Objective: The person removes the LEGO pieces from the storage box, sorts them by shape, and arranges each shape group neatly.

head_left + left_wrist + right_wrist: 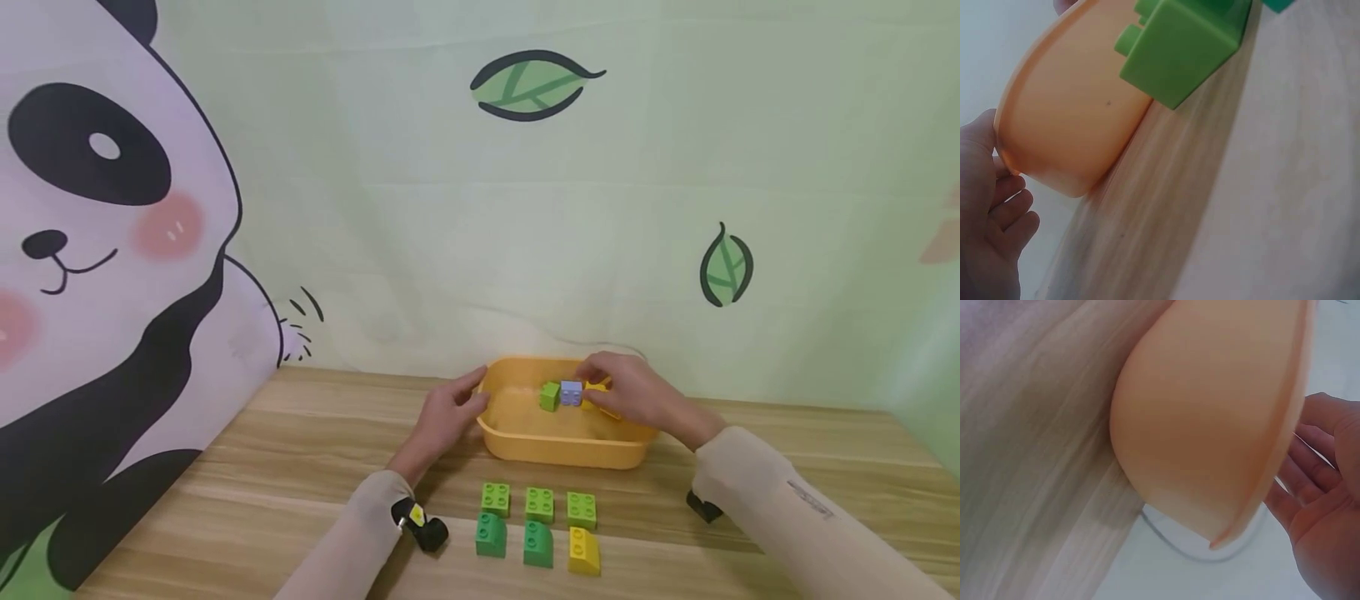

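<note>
An orange plastic tub [566,450] stands on the wooden table near the wall. My left hand [446,414] grips its left rim, thumb and fingertips at the edge; the left wrist view shows the other fingers curled outside the wall. My right hand [626,387] reaches over the right side into the tub, fingers bent around yellow bricks [596,387]; whether it pinches one I cannot tell. Beside those bricks lie a light purple brick [571,393] and a green brick [550,397]. The tub's wall [1210,419] hides the right fingertips in the right wrist view.
Two rows of bricks stand in front of the tub. Behind are three light green bricks [539,504]; in front are two dark green sloped bricks [537,543] and a yellow sloped brick [583,551]. A fabric backdrop [420,250] with a panda print hangs behind the table.
</note>
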### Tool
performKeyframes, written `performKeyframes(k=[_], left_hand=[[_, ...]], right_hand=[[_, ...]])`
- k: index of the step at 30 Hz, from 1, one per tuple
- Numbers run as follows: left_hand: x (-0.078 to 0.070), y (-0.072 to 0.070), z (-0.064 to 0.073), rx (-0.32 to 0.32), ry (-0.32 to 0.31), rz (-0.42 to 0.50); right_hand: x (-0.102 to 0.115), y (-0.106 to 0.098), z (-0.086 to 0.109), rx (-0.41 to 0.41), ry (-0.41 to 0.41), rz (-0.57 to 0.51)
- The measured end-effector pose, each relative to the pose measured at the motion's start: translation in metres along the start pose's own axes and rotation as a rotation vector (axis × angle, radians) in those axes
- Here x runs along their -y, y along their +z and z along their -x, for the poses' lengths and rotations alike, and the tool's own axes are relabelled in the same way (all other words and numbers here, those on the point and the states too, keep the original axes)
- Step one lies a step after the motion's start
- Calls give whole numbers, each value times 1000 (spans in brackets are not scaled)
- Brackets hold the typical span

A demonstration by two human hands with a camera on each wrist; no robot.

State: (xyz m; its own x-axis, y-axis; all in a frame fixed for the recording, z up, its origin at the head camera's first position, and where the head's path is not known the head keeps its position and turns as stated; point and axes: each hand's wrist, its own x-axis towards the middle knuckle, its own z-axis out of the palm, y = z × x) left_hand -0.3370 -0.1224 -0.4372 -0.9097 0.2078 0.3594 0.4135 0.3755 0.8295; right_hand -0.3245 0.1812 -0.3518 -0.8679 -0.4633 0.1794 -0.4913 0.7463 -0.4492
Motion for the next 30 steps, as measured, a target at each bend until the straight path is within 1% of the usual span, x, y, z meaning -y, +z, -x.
performKeyframes(k=[7, 9, 15, 19, 22, 30], left_hand=[[2, 0, 0, 2, 9, 8], [2, 0, 0, 2, 8, 11], [2, 1, 0, 2, 5, 22], [1, 2, -1, 5, 9, 12], [0, 2, 0, 4, 8, 6], [0, 0, 0, -2, 9, 11]], right_hand=[[-8, 9, -12, 13, 61, -8], [-11, 12, -16, 9, 68, -4], [-15, 19, -22, -15, 16, 54], [-17, 22, -24, -26, -18, 75], [-19, 24, -27, -20, -34, 88], [-21, 29, -34, 1, -44, 142]])
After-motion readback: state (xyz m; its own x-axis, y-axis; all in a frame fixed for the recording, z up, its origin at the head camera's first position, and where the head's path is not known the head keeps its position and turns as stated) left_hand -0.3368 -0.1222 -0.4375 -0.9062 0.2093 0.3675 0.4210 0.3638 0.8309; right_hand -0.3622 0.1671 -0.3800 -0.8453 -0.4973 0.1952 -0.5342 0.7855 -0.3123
